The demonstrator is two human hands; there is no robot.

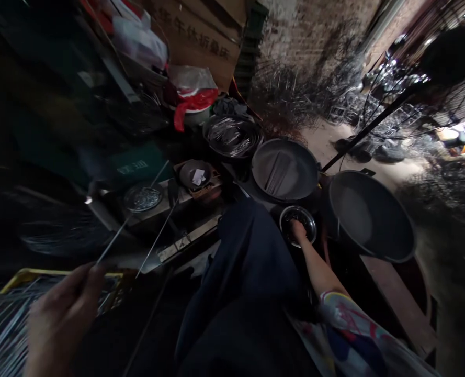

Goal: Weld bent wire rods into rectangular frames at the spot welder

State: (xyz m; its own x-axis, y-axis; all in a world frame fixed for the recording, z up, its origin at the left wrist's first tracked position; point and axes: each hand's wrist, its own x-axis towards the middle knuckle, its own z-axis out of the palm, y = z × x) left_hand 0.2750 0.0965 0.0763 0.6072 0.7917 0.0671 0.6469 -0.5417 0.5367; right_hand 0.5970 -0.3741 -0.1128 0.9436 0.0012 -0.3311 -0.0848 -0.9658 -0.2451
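Observation:
My left hand (59, 319) is at the lower left, fingers pinched round thin metal rods (138, 220) that slant up towards the workbench. My right hand (298, 229) reaches far forward into a small round metal bowl (306, 217) of small parts; its fingers are down inside the bowl and hidden. The right arm wears a colourful patterned sleeve (350, 319). My dark-trousered knee (248, 251) lies between the two hands.
Two large dark basins (285, 170) (369, 212) stand beyond the small bowl, and a basin of wire pieces (232, 136) behind them. A tray of small bits (143, 198) and a dish (195, 174) sit on the bench. A yellow crate of rods (4, 314) is at lower left.

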